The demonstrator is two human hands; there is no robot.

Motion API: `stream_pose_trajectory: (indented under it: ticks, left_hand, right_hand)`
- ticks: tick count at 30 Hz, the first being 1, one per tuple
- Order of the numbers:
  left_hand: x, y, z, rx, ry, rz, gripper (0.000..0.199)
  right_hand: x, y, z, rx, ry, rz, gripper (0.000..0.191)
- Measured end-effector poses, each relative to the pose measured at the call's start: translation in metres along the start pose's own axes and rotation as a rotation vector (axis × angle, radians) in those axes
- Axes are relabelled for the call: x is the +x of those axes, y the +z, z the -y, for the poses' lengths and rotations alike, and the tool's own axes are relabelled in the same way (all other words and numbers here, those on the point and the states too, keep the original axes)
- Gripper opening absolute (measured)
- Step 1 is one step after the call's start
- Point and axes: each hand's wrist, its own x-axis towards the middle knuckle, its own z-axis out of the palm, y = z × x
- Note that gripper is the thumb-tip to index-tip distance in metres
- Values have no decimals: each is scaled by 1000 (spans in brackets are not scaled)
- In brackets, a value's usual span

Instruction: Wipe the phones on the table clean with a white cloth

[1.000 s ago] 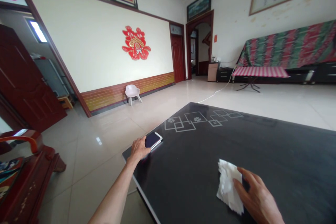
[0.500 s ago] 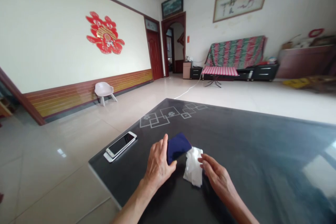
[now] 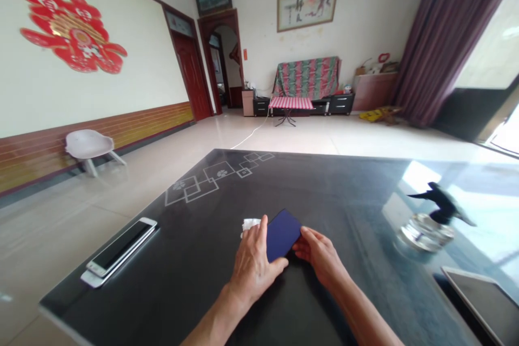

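Note:
A flat, dark blue phone point(image 3: 284, 235) is held tilted over the dark table between my two hands. My left hand point(image 3: 252, 262) grips its left edge, with the thumb along the bottom and the fingers behind. At the right corner, my right hand point(image 3: 318, 251) pinches it between thumb and curled fingers. A crumpled white tissue point(image 3: 250, 224) lies on the table just beyond my left hand, which partly hides it.
Two white phones point(image 3: 121, 248) lie stacked near the left edge of the black table point(image 3: 194, 281). To the right stand a clear bottle with a black spray-like top point(image 3: 425, 232) and, nearer me, a tablet point(image 3: 484, 303). A pale chair point(image 3: 90, 146) is on the floor.
My view has swung right, bringing the bottle and tablet in. My right hand has moved from beside the tissue onto the phone's right corner. The tissue now lies beyond my left hand.

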Motion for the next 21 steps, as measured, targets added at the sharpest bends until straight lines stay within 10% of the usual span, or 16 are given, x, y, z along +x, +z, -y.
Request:
stream_pose_trajectory:
  ticks: [6, 21]
  left_hand:
    - [22, -5, 6, -390, -333, 185, 42]
    - [30, 14, 8, -660, -427, 358, 31]
  right_hand:
    - [11, -14, 0, 12, 29, 62, 31]
    - [20, -25, 2, -206, -143, 37, 47]
